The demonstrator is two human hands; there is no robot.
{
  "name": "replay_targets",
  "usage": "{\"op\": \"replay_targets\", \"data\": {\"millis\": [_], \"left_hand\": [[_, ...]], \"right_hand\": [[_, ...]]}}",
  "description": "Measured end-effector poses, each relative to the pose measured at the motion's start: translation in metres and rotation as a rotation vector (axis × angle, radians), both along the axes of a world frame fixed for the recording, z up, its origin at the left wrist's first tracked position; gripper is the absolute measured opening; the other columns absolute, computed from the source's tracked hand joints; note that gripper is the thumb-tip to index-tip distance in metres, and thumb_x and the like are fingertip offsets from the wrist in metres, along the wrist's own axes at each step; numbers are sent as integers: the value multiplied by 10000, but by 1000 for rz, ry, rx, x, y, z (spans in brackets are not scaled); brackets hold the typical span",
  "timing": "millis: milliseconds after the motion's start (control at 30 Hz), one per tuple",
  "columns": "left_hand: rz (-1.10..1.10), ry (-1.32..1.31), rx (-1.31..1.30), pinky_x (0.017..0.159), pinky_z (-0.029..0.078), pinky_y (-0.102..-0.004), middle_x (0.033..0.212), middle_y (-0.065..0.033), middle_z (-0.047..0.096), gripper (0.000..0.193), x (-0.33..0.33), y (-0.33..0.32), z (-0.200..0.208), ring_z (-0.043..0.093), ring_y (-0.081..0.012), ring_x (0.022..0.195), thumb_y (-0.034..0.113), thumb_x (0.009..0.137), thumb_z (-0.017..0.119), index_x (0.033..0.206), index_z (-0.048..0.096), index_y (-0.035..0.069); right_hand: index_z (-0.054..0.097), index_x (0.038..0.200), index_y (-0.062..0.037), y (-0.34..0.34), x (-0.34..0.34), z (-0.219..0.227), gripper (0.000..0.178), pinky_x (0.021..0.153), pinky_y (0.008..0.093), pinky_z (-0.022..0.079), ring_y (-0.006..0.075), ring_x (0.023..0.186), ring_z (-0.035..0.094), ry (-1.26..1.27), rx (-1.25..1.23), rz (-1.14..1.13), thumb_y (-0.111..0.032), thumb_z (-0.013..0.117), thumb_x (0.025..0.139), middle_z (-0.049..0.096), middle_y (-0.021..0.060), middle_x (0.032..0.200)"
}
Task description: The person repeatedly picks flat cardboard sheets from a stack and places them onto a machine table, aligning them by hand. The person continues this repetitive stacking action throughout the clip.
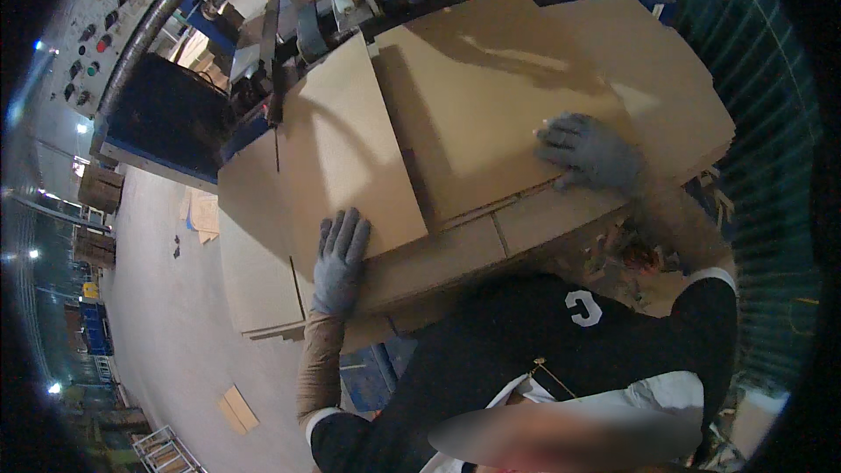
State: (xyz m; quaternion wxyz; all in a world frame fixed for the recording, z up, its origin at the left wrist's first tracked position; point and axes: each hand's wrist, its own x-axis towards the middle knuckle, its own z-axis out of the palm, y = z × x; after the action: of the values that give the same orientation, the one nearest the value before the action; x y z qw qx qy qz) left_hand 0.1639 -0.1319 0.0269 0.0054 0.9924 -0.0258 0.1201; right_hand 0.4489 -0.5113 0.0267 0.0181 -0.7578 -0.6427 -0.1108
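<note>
Flat brown cardboard sheets lie in a wide stack (473, 254) in front of me. My left hand (340, 264), in a grey glove, rests with straight fingers on the near edge of the left cardboard sheet (350, 158). Farther right, my grey-gloved right hand (589, 153) lies spread on a large cardboard sheet (491, 114), near its right side. Neither hand grips anything. A dark slanting gap separates the two upper sheets. Part of the right hand's fingers is slightly blurred.
A blue machine with metal rollers and bars (311, 31) stands beyond the cardboard. At the upper left is a control panel (109, 26) with buttons and red lights. Ribbed green sheeting (762, 123) borders the right. Loose cardboard pieces (238, 410) lie on the floor at left.
</note>
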Motion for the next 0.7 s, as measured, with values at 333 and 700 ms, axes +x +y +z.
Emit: {"op": "replay_targets", "data": {"millis": [333,700], "left_hand": [[-29,-301,192,1086,317,-506,1339,-166,505,486,147,98,-16,454,-350,1267,65,822,499,1309,489,74],[1033,-556,-211,858,500,-388,1129,-163,590,714,5,164,-58,597,-284,990,574,846,609,1263,519,2]], "right_hand": [[573,1253,-80,82,129,-14,749,1037,444,374,346,1237,469,-3,224,-153,-684,453,827,547,140,1304],[588,1190,-56,-54,79,-29,520,950,435,450,323,1102,562,107,554,-1077,-454,598,856,608,165,1170]]}}
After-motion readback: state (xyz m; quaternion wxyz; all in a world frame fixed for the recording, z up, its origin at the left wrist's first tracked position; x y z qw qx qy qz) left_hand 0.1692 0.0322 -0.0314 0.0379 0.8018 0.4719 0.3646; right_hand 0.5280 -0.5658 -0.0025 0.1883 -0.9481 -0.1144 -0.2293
